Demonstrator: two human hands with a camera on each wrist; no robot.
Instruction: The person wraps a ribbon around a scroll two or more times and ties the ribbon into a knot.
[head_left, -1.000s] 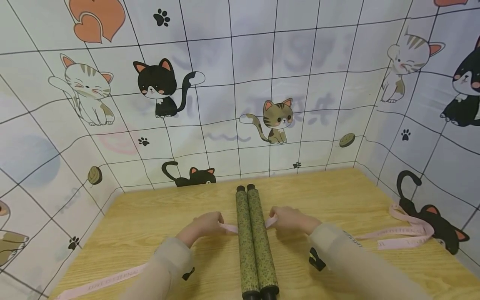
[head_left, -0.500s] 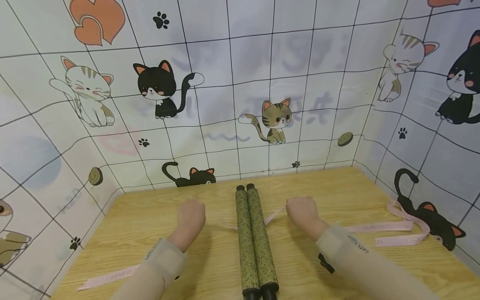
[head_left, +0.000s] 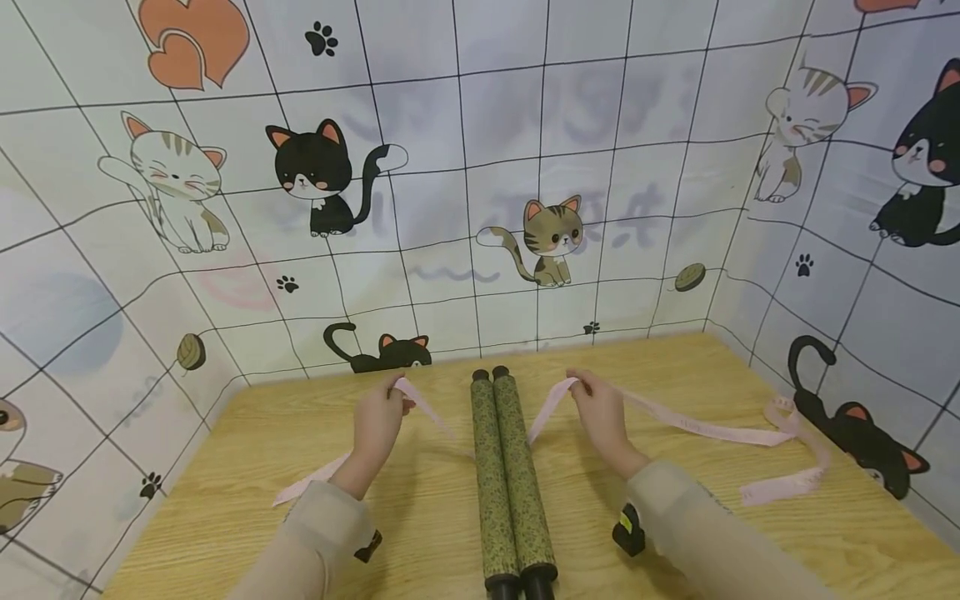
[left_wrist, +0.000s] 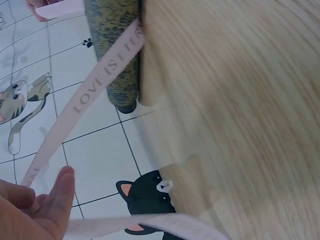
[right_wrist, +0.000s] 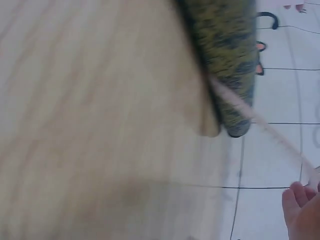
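Note:
A scroll rolled up from both ends (head_left: pixel 491 475) lies lengthwise in front of me, its two olive speckled rolls side by side with black end knobs. A pink ribbon (head_left: pixel 551 408) printed with "LOVE IS ETERNAL" runs beneath the scroll and comes out on both sides. Left of the rolls, my left hand (head_left: pixel 377 421) pinches one side of the ribbon above the table; its loose end trails behind the wrist. My right hand (head_left: pixel 602 417) pinches the other side, lifted and slanting up from the scroll. The stretch of ribbon under the rolls is hidden.
The wood-grain table (head_left: pixel 420 517) meets a white cloth wall (head_left: pixel 435 192) with a grid and cartoon cats at the back and sides. The ribbon's long tail (head_left: pixel 787 483) curls at the right table edge. Small dark devices (head_left: pixel 628 529) sit under both wrists.
Both hands have moved away from the scroll and upward, drawing the ribbon out to each side. The left tail has shifted toward the scroll; the right tail has lifted partly. The scroll stays put.

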